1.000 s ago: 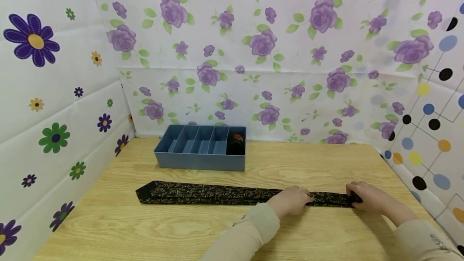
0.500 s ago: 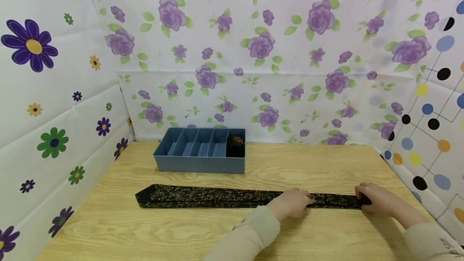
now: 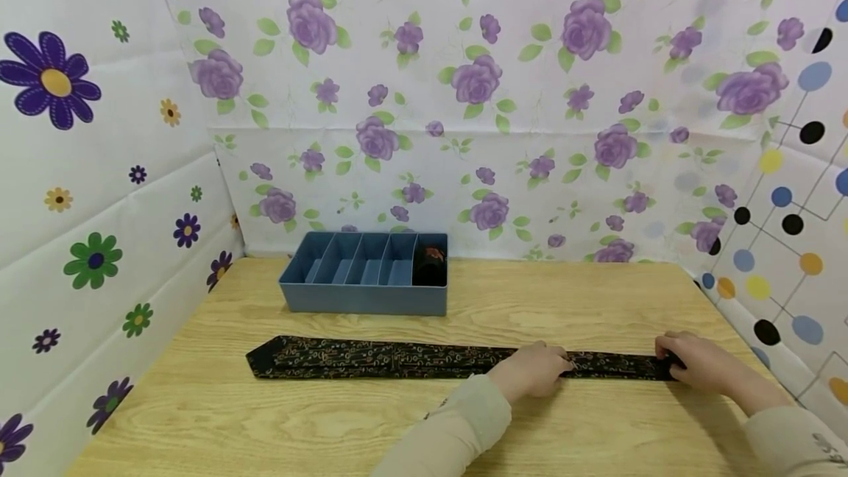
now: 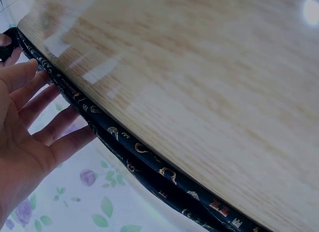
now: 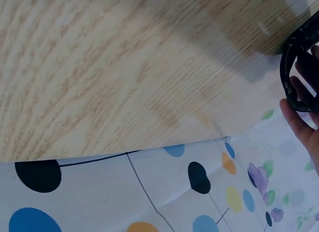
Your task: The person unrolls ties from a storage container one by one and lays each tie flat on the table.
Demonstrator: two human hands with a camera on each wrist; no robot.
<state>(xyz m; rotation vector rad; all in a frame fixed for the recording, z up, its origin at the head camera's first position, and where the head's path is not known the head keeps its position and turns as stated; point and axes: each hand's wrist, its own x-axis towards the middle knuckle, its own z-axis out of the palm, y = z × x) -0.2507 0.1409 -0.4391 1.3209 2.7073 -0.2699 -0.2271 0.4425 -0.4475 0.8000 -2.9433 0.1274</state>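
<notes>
From the head view, we see a long dark tie [image 3: 457,362] lying flat across the wooden table [image 3: 318,422], with its wide pointed end off to the left. The left hand [image 3: 533,369] rests on the narrower part, and the right hand [image 3: 705,365] is at the far right end, with its thumb and fingers pinching the tie there. From above we cannot see much of the left fingers, but the left wrist view shows them long and spread apart, with their tips touching the tie's edge and not squeezing round it. That view also shows us a dark gap between the tie's layers, which we cannot see from the head. The right wrist view shows us the tie bending in a loop by the right fingers [image 5: 296,123], though part of that hand is cut off at the side. Only the head view shows the blue box [image 3: 364,299] behind the tie, near the back of the table. It has five slots in a row, and a dark bundle [image 3: 429,268] with some red on it sits in the one on the right.
</notes>
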